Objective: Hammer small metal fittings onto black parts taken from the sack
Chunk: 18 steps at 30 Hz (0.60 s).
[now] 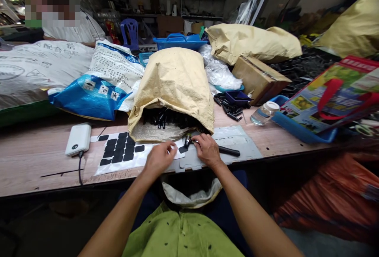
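A small dark part with a metal glint (187, 140) sits at the near edge of the worktop (35, 158), just in front of the mouth of a tan paper sack (174, 83). The right hand (208, 150) has its fingers curled around this part, thumb and forefinger pinched on it. The left hand (160, 158) lies just beside it with fingers bent down toward the white backing sheet (139, 158); whether it holds anything between its fingertips cannot be told. A single black pad (183, 149) lies between the two hands. The sheet carries a block of black square pads (120, 152) to the left of the hands, several spots already bare. Under the right hand lies a grey flat plate (237, 138), and a black rod-like tool (228, 151) rests on it just right of the wrist.

The sack lies on its side, open toward the person, with a heap of black parts (166, 119) showing inside. Left of the sheet a white power bank (78, 138) rests with its cable running off the edge. Behind it are a blue-and-white printed bag (100, 83) and, to the right of the sack, a cardboard box (257, 77), loose black pieces (231, 109), a clear plastic bottle (264, 113) and a blue tray (299, 130) under a colourful shopping bag (334, 91). Another person in white (74, 30) sits far back on the left.
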### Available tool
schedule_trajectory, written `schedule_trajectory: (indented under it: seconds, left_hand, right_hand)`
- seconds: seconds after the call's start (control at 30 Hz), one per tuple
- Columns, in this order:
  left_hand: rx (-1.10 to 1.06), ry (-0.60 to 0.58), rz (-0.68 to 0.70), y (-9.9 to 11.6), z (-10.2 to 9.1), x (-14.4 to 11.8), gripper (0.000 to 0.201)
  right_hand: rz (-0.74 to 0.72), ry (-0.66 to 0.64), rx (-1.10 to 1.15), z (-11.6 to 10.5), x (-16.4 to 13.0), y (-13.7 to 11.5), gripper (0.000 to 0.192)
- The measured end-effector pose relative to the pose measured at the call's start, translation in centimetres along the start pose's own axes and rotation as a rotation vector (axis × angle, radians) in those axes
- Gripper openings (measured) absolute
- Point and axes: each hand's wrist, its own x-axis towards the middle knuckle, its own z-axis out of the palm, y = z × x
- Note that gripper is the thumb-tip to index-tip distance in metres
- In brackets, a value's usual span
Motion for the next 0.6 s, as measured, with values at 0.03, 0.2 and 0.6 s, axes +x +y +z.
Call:
schedule_trajectory:
  seconds: [0.03,0.2,0.6]
  left_hand:
    - [0.028,0.146,-0.025,-0.1,-0.8,2.1,0.028]
    - [0.231,0.461,-0.151,-1.6,-2.5,10.6,0.035]
    - [0.337,0.352,-0.140,-4.2,-3.2,8.1,0.022]
  right_hand:
    - [0.000,0.000,0.002,0.0,0.0,0.0,0.020]
    - [0.002,-0.008,0.014,-0.3,0.0,0.1,0.019]
    - [0.012,-0.014,0.007,-0.1,0.0,0.1,0.018]
